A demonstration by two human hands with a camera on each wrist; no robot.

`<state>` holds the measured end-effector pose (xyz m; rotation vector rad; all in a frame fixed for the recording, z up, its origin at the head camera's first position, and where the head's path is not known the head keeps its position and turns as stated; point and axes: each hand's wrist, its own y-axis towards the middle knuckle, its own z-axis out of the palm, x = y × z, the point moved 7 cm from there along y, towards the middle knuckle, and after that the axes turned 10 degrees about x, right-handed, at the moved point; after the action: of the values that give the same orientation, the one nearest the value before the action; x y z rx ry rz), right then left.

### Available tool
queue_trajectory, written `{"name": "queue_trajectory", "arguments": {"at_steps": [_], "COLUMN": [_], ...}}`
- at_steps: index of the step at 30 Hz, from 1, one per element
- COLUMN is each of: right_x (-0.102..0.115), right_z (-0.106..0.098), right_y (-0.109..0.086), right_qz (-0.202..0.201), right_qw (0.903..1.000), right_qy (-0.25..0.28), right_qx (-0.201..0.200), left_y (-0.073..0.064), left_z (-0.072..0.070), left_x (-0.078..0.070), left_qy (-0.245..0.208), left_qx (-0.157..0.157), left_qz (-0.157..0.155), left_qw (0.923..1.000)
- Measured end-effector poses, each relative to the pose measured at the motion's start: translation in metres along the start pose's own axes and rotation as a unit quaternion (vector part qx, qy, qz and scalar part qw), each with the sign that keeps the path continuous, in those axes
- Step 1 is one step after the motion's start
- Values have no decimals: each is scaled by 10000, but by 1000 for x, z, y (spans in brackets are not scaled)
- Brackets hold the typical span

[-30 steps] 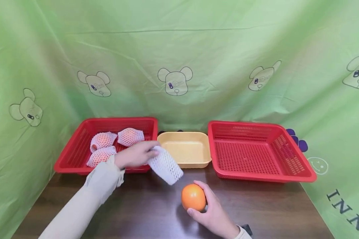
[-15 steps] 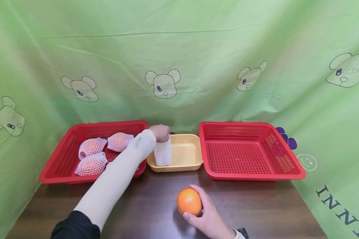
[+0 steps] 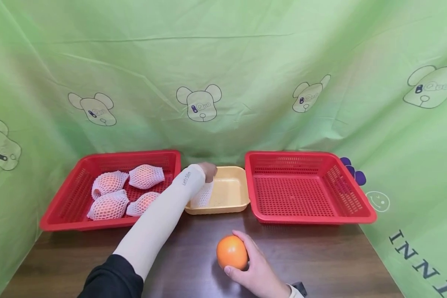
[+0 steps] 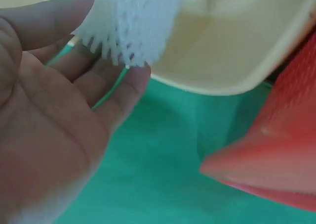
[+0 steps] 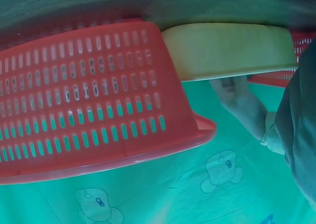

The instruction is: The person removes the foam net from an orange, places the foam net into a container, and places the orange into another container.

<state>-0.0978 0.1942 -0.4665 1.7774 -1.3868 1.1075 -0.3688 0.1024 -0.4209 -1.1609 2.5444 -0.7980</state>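
I clasp the orange (image 3: 232, 252) in my right grip (image 3: 258, 267) over the bench (image 3: 188, 252). My left grip (image 3: 210, 170) meets the net (image 3: 204, 196) in the tray (image 3: 229, 190); I can't tell if it pinches. My sleeve (image 3: 164, 229) crosses the left basket (image 3: 61, 200) of netted fruits (image 3: 146, 176); the right basket (image 3: 301, 196) flanks the tray.

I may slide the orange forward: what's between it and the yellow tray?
The head view shows a fingertip of the right hand at the far edge of the orange, then bare table up to the yellow tray.
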Motion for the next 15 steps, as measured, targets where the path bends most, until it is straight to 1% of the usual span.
{"name": "queue_trajectory", "arguments": {"at_steps": [2, 4, 7, 10, 13, 15], "right_x": [1, 1, 2, 2, 3, 3], "right_z": [0, 0, 1, 1, 2, 2], "right_y": [0, -1, -1, -1, -1, -1], "right_qz": [-6, -26, -67, -94, -100, -95], "right_qw": [10000, 9999, 9997, 9995, 9996, 9997], "right_qy": [-40, -88, -203, -288, -273, -226], "right_qx": [-23, -53, -88, -104, -73, -58], "left_y": [1, -2, -11, -20, -24, -24], "left_z": [1, 1, 0, -2, -5, -6], "left_x": [-2, -3, -2, -1, 0, 0], "left_qy": [71, 72, -38, -58, -4, 122], "left_qx": [-33, -109, -223, -353, -484, -564], "left_qz": [53, -18, -261, -574, -934, -1036], "left_qw": [10000, 9999, 9994, 9977, 9944, 9929]}}
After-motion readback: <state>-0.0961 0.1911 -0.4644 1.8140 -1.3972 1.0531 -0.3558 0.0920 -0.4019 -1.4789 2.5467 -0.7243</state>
